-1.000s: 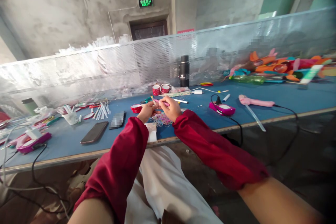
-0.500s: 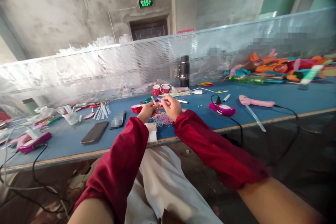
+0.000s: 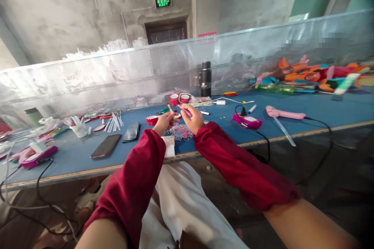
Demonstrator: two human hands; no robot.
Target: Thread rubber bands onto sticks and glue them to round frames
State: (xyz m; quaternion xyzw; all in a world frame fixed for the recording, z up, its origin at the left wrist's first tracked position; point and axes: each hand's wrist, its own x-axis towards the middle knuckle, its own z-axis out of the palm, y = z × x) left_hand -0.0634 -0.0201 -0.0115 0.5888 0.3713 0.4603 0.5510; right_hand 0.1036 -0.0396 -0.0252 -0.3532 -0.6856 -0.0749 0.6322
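My left hand [image 3: 164,123] is closed on a thin yellowish stick [image 3: 169,107] that pokes up past its fingers. Close beside it, my right hand [image 3: 194,120] is closed around a slim pink pen-like tool [image 3: 186,111]. The two hands are a short gap apart above the table. Under and between them lies a pile of small pastel rubber bands [image 3: 181,132]. Left of the pile is a white paper piece [image 3: 169,146] at the table edge. Red patterned tape rolls [image 3: 151,120] sit just beyond my left hand.
A black thermos [image 3: 205,79] stands at the back. Two phones, one a dark phone [image 3: 105,146], lie left. Farther left is a cup of white sticks [image 3: 78,129]. Rightward are a purple power strip [image 3: 247,121] and a pink glue gun [image 3: 284,113] with its cord.
My right hand has shifted slightly right, and its fingers have straightened somewhat along the pink tool. My left hand stays nearly in place with the stick.
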